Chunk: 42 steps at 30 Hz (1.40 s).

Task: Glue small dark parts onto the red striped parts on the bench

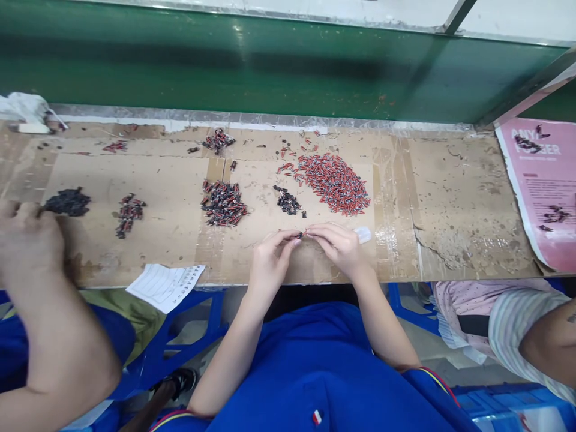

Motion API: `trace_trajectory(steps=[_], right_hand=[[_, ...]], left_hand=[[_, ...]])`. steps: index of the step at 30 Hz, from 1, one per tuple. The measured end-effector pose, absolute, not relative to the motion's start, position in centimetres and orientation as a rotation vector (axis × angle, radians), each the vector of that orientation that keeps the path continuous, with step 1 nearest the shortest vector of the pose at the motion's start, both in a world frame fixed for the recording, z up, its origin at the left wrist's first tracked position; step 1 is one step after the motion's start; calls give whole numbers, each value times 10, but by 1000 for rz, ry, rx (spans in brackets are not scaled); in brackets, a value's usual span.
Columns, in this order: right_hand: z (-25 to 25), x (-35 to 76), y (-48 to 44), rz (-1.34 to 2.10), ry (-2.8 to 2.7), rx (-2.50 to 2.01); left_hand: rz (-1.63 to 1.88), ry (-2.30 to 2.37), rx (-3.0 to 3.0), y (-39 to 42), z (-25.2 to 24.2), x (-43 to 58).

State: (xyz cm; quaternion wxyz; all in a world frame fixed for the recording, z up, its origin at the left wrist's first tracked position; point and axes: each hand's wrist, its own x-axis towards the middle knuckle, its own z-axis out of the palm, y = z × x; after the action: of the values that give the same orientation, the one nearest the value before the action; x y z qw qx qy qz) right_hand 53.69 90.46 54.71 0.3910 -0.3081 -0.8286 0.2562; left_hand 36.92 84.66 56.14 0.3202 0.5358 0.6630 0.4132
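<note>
My left hand [272,258] pinches a small black part [300,235] between thumb and fingertips near the table's front edge. Facing it, my right hand [338,245] is closed on a small red part [306,232]; the two parts meet or nearly meet. Just beyond my hands lies a small pile of black parts [288,201]. Behind my right hand spreads a large pile of red parts [335,183]. A pile of joined-looking red and black pieces [224,204] sits to the left of my hands. Close to my right hand is a clear plastic piece [362,234].
At the left, a person's hand [31,240] rests by a black pile [68,201] and a red-black pile [130,214]. A paper slip [165,287] overhangs the cardboard-covered table's [450,216] front edge. Another person's arm [549,336] is at right, near a pink sheet [540,186].
</note>
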Motion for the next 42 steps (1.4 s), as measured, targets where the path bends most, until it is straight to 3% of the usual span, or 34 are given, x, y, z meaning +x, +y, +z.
trace_trajectory(steps=[27, 42], right_hand=[[557, 538, 901, 299, -2336, -604], [566, 553, 901, 531, -2277, -697]], left_hand=[[1146, 1464, 824, 851, 574, 372], [1204, 1489, 860, 852, 568, 359]])
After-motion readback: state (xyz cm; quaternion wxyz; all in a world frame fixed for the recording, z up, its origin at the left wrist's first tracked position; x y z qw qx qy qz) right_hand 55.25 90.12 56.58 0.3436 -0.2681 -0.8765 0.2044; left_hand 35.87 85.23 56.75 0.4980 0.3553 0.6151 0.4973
